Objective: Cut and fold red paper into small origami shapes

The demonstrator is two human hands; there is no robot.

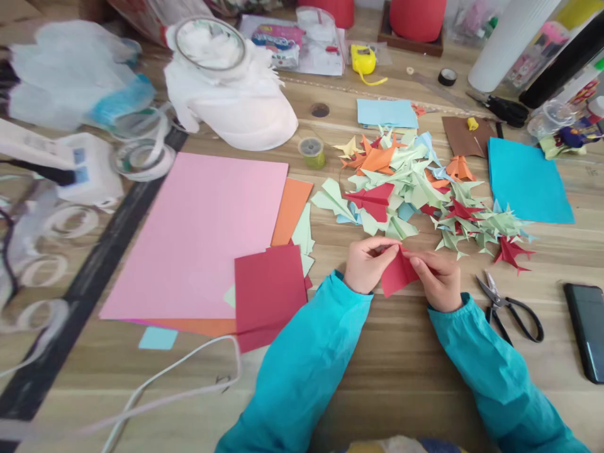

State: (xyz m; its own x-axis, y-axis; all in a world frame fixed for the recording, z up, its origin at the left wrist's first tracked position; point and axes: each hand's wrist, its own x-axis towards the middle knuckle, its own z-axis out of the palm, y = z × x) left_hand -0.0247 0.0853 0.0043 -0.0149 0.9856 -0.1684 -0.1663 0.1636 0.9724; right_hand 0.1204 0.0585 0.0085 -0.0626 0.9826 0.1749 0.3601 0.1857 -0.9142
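A small piece of red paper (pixel 396 277) with a crease down it is held between my two hands over the table. My left hand (pixel 370 264) is closed, pinching its upper left part. On the other side my right hand (pixel 438 275) pinches the upper right edge between thumb and fingers. Just beyond my hands lies a pile of folded paper planes (pixel 408 167) in green, orange, red and blue. A stack of red paper sheets (pixel 270 292) lies left of my left forearm, partly over a large pink sheet (pixel 202 233).
Black-handled scissors (pixel 507 306) lie open right of my right hand, with a phone (pixel 585 330) farther right. Blue sheets (pixel 528 182) are at the back right. A thread spool (pixel 311 153), yellow tape measure (pixel 363 60) and white cable (pixel 179 358) also lie about.
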